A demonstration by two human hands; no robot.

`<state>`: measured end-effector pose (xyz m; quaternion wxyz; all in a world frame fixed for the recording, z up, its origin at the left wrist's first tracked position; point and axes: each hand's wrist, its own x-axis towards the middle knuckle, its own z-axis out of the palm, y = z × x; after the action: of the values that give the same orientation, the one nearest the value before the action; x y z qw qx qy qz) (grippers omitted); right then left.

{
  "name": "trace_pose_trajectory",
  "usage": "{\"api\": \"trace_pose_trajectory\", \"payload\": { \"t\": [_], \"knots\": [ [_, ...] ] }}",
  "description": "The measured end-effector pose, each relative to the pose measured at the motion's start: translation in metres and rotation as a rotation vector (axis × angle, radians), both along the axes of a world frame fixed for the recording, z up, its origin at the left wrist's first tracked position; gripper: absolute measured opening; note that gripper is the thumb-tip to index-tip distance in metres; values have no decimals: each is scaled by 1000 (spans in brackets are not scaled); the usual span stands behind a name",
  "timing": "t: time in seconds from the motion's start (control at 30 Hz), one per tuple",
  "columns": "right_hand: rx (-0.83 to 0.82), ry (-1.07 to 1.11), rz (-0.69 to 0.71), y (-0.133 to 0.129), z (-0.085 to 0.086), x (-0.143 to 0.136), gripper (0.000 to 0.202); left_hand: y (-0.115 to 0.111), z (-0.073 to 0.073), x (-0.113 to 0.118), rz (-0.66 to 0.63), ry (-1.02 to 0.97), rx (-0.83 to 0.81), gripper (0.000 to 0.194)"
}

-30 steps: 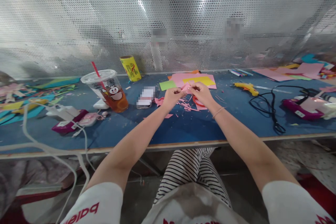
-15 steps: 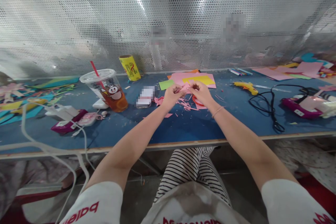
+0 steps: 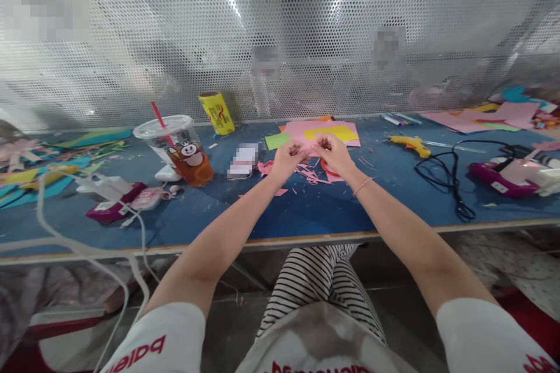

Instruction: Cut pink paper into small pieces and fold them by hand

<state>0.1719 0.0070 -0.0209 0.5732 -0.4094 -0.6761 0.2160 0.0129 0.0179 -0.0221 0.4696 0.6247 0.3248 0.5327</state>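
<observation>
A small piece of pink paper (image 3: 310, 147) is pinched between both hands above the blue table. My left hand (image 3: 287, 158) grips its left side, and my right hand (image 3: 333, 153) grips its right side. Below the hands lie pink paper scraps (image 3: 310, 172) and a red ring-shaped object (image 3: 329, 169), partly covered by my right hand. Just behind them, a yellow sheet (image 3: 336, 133) rests on larger pink sheets (image 3: 301, 127), with a green piece (image 3: 276, 140) at their left.
Left of my hands are a phone (image 3: 243, 161), a lidded cup of brown drink (image 3: 186, 154) and a yellow can (image 3: 217, 113). To the right lie a yellow glue gun (image 3: 410, 144), a black cable (image 3: 455, 178) and a purple power strip (image 3: 503, 182). A perforated metal screen (image 3: 306, 29) stands behind.
Both hands stay in nearly the same place, still on the pink paper. The paper between the fingers looks slightly shifted.
</observation>
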Motion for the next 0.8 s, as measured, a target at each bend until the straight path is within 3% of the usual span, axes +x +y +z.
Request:
{"api": "trace_pose_trajectory", "payload": {
  "t": [0.8],
  "knots": [
    [-11, -1, 11, -2, 2, -1, 16, -2, 1, 0, -10, -8, -11, 36]
  ]
}}
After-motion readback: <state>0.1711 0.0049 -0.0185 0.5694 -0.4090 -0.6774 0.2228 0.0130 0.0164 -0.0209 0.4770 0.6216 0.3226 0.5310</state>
